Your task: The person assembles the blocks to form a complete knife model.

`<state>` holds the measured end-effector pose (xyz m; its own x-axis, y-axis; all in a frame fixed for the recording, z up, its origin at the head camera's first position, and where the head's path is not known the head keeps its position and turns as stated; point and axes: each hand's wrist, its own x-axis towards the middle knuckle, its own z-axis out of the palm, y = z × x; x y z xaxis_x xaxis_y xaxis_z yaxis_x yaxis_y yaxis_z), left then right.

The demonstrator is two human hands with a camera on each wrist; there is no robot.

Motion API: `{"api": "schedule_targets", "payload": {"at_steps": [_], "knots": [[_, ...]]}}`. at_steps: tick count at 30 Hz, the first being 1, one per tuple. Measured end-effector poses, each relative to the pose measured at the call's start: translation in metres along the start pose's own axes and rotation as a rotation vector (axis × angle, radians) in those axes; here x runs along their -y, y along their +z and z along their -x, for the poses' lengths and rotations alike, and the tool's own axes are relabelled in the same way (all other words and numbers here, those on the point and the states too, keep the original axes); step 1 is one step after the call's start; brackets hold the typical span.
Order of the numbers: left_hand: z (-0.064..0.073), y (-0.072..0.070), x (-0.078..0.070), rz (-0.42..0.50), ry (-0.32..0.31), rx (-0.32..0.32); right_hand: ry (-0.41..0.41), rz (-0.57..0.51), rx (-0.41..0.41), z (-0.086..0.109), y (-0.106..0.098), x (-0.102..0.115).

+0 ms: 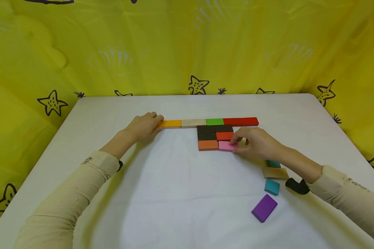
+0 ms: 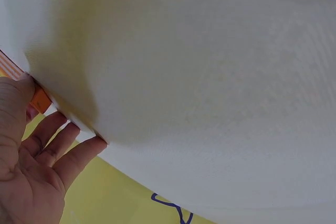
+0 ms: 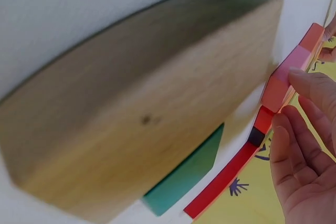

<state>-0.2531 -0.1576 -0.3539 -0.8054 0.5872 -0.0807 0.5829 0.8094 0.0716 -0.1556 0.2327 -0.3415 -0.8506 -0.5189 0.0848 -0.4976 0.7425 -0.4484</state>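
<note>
My left hand [image 1: 144, 128] holds the left end of a yellow-orange block [image 1: 172, 124] between thumb and fingers. This block begins a flat row with a cream block [image 1: 194, 123], a green block [image 1: 214, 121] and a long red block [image 1: 241, 121]. Below the row, my right hand [image 1: 258, 142] pinches a pink block [image 1: 226, 146] at its right end. That block lies beside an orange block [image 1: 207, 145] and under a short red block [image 1: 224, 136]. Dark brown blocks [image 1: 206, 129] fill the space between these and the row.
Near my right forearm lie a teal block [image 1: 273, 164], a tan wooden block [image 1: 275, 173], a blue block [image 1: 272, 187] and a purple block [image 1: 264, 208]. A white cloth [image 1: 162, 200] covers the table. Behind it hangs a yellow curtain [image 1: 162, 52] with sea drawings.
</note>
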Motion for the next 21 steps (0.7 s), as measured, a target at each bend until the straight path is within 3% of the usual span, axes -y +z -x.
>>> {"api": "schedule_targets", "payload": {"at_steps": [21], "knots": [[0.0009,-0.0033,-0.0023,0.010,-0.009,0.021,-0.001,-0.016,-0.006,-0.0003,-0.0013,-0.0039]]}}
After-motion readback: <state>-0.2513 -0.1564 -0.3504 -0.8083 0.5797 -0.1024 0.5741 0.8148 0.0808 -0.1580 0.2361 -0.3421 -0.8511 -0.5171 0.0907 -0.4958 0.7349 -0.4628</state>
